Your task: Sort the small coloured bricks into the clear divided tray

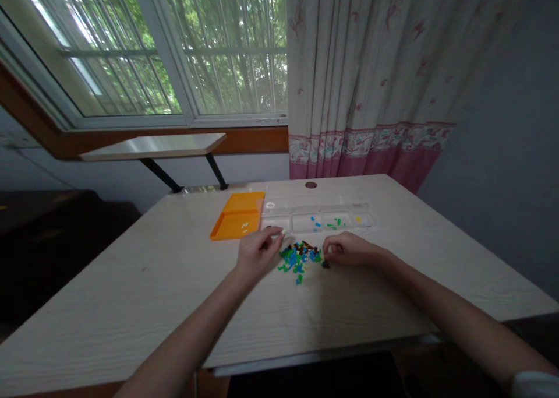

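A loose heap of small plastic building blocks (pixel 293 258) in green, blue, brown and pale colours lies on the table between my hands. My left hand (pixel 257 249) is at the heap's upper left, thumb and forefinger pinching a small pale block (pixel 283 233). On the other side, my right hand (pixel 347 248) rests with its fingers curled together at the heap's right edge. A dark piece (pixel 325 264) lies just under those fingertips; whether they grip anything is hidden. Behind the heap stands a clear compartment tray (pixel 305 222), with blue, green and yellow blocks in separate compartments.
An orange two-part tray (pixel 238 214) with a few pale pieces sits left of the clear one. A raised shelf (pixel 157 145) on black legs stands at the table's back left. Behind are a barred window and a curtain (pixel 349 95). The table's (pixel 262 328) front edge is near me.
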Motion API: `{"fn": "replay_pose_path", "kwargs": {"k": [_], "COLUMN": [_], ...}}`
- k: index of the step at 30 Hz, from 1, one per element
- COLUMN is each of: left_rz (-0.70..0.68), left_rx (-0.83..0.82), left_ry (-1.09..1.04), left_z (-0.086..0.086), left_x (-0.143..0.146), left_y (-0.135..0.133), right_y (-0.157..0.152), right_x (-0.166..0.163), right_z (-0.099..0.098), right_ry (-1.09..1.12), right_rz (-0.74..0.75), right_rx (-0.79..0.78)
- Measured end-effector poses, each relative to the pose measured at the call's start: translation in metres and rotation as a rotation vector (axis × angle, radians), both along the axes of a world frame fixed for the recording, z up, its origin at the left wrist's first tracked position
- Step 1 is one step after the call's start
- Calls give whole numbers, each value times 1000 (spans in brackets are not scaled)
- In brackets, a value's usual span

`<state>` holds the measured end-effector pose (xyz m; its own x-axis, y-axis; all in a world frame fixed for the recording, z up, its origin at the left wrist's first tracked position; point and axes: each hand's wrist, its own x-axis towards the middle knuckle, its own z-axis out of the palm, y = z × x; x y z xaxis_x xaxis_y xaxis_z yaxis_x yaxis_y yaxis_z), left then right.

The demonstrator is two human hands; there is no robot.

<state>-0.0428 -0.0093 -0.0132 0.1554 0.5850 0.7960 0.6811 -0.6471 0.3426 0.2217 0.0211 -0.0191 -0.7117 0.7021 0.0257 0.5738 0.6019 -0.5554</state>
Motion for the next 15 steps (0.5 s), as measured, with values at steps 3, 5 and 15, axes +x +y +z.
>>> {"fn": "replay_pose_path", "kwargs": {"k": [3, 5, 15], "left_rz": [-9, -17, 83], "left_rx": [-1, -2, -239], "left_ry": [-11, -16, 50], "left_z": [0, 1, 0], "left_x": [0, 0, -8], "left_y": [0, 0, 7], "right_y": [0, 0, -1], "right_x": [-1, -1, 0], "right_z": [1, 1, 3], "right_ry": [-6, -8, 6], "right_rz": [-5, -8, -4], "right_rx": [-21, -34, -49]}}
